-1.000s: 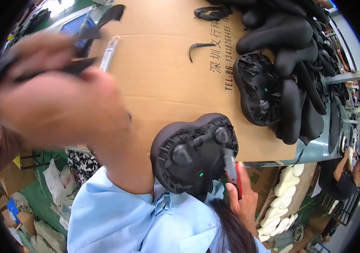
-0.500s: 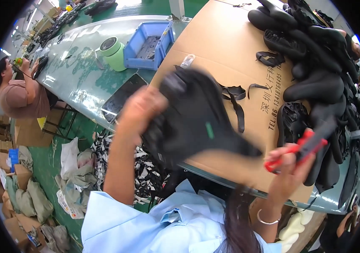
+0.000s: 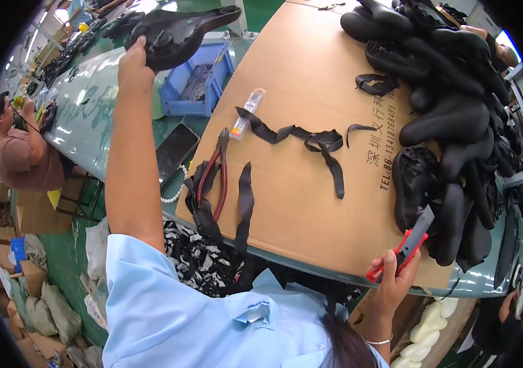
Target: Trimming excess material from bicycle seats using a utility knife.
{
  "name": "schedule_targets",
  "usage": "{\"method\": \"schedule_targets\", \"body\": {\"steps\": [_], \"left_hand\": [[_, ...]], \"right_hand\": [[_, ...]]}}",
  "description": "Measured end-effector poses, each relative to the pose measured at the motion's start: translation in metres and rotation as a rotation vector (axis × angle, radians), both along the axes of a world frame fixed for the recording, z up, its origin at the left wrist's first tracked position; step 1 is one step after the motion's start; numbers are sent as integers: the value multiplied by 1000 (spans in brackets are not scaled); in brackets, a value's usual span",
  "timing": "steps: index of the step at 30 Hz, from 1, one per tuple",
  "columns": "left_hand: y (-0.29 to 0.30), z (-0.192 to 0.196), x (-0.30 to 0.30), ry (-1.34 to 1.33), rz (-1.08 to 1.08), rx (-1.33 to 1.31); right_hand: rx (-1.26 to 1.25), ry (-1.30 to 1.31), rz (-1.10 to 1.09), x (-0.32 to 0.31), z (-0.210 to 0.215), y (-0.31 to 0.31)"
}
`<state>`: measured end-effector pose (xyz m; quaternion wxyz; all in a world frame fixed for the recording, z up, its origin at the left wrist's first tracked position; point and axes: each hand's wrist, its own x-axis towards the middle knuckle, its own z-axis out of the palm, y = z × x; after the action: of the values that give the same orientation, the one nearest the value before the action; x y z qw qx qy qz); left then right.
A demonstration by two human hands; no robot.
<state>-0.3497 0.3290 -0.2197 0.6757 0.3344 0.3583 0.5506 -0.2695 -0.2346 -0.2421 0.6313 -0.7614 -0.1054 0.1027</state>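
My left hand is stretched far forward at the upper left and grips a black bicycle saddle by its wide end. The saddle is held above the blue bin, its narrow nose pointing right. Low on the right, my right hand is closed round a red utility knife, with the wide blade out and pointing up. On the cardboard sheet between them lie black trimmed strips and a pair of cutting pliers with dark red handles. A small clear plastic case rests above the pliers.
Black saddles are heaped along the right side. At the left are a blue bin, a dark phone and a string of white beads. Scraps are piled below the table edge. Another person works at far left.
My left hand has carried the saddle from over the cardboard to the far upper left, uncovering the pliers and strips. My right hand with the knife has dropped slightly and moved left.
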Motion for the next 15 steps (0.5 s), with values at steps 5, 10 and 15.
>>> {"method": "schedule_targets", "body": {"steps": [5,10,15], "left_hand": [[5,74,-19,309,-56,-58],[67,67,5,349,-80,-303],[106,13,5,1498,-124,1229]], "right_hand": [[46,49,149,-8,0,-3],[22,56,25,-12,-4,-17],[-4,93,-22,-12,-8,-34]]}}
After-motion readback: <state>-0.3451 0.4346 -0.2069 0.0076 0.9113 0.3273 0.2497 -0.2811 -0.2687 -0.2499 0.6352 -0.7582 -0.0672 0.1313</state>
